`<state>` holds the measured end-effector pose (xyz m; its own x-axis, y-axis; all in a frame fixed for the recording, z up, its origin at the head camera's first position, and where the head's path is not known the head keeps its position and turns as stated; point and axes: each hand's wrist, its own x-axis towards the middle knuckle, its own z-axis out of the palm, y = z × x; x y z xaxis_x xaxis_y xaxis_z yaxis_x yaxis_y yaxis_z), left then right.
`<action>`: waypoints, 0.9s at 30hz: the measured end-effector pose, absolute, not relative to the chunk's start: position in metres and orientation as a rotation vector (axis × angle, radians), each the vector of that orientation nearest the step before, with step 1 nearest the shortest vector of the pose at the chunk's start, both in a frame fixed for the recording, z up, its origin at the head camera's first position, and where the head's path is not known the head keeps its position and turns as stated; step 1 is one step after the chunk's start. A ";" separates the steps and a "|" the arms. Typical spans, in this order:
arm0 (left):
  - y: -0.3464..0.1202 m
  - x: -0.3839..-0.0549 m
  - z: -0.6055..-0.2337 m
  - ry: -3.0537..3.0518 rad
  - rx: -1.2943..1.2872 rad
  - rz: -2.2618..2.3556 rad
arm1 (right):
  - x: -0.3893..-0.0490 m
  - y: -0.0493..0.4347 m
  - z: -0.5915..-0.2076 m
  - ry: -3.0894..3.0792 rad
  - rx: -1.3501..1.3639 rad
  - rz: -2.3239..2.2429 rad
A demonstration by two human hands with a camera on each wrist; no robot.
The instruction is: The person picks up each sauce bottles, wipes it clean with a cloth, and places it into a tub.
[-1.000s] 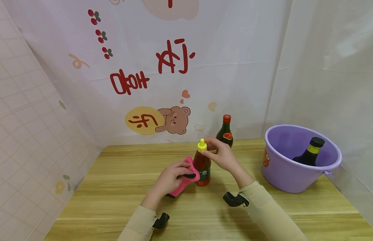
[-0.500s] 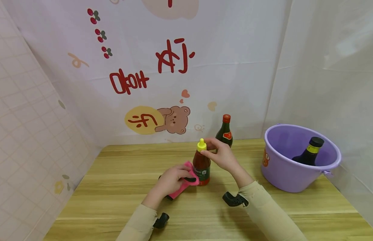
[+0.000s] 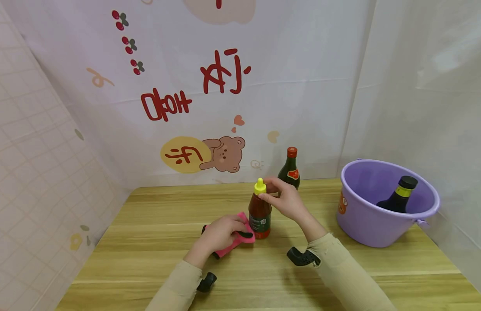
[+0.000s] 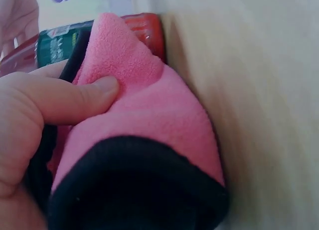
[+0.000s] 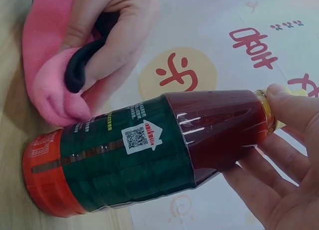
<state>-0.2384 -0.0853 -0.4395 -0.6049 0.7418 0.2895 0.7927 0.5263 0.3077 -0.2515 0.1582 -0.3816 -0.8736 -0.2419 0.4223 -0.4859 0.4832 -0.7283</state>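
A sauce bottle (image 3: 259,211) with a yellow nozzle cap, dark red contents and a green label stands upright mid-table. My right hand (image 3: 285,199) pinches its neck just under the cap; the right wrist view shows thumb and fingers around the neck (image 5: 269,110). In my left hand (image 3: 221,233) is a folded pink cloth (image 4: 144,100) with black edging, pinched between thumb and fingers. The cloth lies against the lower left side of the bottle, near its red base (image 5: 50,175). Part of the cloth is hidden under the left hand.
Behind the right hand stands a dark green bottle (image 3: 290,170) with a red cap. At the right, a purple bucket (image 3: 364,229) holds a dark bottle (image 3: 399,196) with a black cap. A printed white curtain (image 3: 302,108) hangs behind the wooden table (image 3: 154,242).
My left hand and the cloth have slid down along the bottle's left side towards its base. The right hand keeps its hold on the neck, and the bottle stays in place.
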 end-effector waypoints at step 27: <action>-0.082 -0.235 -0.367 -2.274 -1.150 -0.941 | -0.253 0.158 -0.385 -2.416 0.663 1.390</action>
